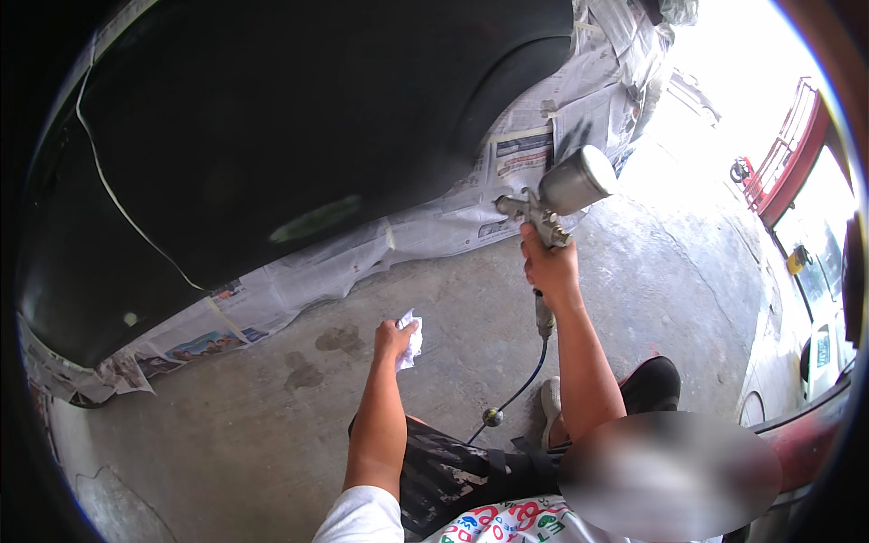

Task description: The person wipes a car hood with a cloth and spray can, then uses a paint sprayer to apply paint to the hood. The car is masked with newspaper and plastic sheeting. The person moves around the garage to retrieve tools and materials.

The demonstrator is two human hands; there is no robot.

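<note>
My right hand (551,271) is wrapped round the handle of a metal spray gun (543,217). A silver paint cup (577,180) sits tilted on top of the gun, and the nozzle points left toward a dark car body panel (272,127). From the bottom of the handle a thin dark air hose (534,373) runs down past my legs. My left hand (391,338), held lower and further left over the floor, is closed on a crumpled white cloth or paper (410,340). A pale patch (315,219) shows low on the dark panel.
Newspaper masking (362,262) lines the panel's lower edge and the wheel arch. A pale wire (118,195) hangs across the panel at left. Stained concrete floor (244,389) lies below. My shoes stand near the hose. A red vehicle (801,158) is at the right.
</note>
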